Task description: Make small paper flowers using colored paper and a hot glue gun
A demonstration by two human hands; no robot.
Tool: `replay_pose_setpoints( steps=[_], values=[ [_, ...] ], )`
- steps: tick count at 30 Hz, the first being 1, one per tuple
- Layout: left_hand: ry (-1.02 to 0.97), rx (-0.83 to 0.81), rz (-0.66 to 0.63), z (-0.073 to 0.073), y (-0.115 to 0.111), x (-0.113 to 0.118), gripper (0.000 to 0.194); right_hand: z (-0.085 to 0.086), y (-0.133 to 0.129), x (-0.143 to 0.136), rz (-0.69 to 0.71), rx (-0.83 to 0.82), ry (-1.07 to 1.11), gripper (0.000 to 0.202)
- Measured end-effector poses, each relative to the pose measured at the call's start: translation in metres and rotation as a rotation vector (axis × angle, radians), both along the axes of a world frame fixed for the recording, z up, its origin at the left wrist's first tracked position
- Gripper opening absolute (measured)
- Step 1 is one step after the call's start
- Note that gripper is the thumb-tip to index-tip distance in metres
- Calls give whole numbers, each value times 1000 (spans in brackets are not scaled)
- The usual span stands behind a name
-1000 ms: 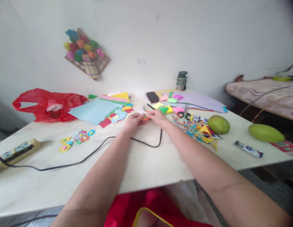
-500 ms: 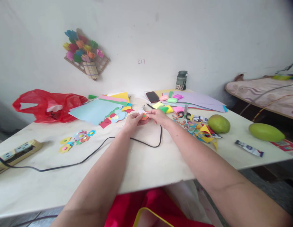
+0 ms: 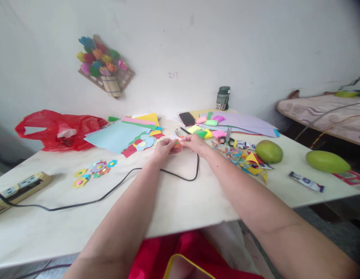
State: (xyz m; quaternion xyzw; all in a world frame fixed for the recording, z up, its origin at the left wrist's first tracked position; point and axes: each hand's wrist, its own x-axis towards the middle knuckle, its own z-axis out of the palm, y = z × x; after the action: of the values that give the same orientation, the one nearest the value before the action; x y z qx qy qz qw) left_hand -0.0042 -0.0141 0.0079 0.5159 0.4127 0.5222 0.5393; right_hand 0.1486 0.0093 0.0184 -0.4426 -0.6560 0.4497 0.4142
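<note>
"White wall [image 3: 197, 46] at the back, pale table [image 3: 174, 205] below it. Where's the piece being handled?"

"Centre of the frame: a small orange piece [image 3: 177, 145] with a green dot on it, right between the two hands."

"Which way does it lie from each?"

"Just to the right of the left hand [image 3: 164, 149], just to the left of the right hand [image 3: 194, 142]. Neither is nearer; both touch it. Its long axis I can't tell, being so small and partly covered by fingers."

"And how are the hands set?"

"Left one is pinched on the piece, thumb on top. Right one is narrow too, fingertips drawn together at the right edge; it looks to be holding that side."

"What's close by?"

"Something white [image 3: 174, 137] just behind the piece, too blurred to name. Cutouts [image 3: 142, 143] lie to the left, and a black cord [image 3: 181, 177] loops in front, passing behind the left arm."

"Further out?"

"Left of centre, flowers [image 3: 100, 167] with dots in their middles; beyond, a red bag [image 3: 63, 131]. Right of centre, scissors [image 3: 228, 136], then scraps [image 3: 251, 162] beside a green fruit [image 3: 269, 152]. Tube [image 3: 306, 181] at lower right, well apart from the hands. Behind, near the wall, a phone [image 3: 187, 119] and a bottle [image 3: 223, 97]."
</note>
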Motion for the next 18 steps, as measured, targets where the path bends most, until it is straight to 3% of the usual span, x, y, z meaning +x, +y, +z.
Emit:
replay_pose_setpoints(
  steps=[6,18],
  values=[
    [-3,3,-8,1,-1,0,31,-6,5,3,66,-5,-13,7],
    [6,-13,4,5,-5,2,28,2,-3,0,18,11,14,11]
  ],
)
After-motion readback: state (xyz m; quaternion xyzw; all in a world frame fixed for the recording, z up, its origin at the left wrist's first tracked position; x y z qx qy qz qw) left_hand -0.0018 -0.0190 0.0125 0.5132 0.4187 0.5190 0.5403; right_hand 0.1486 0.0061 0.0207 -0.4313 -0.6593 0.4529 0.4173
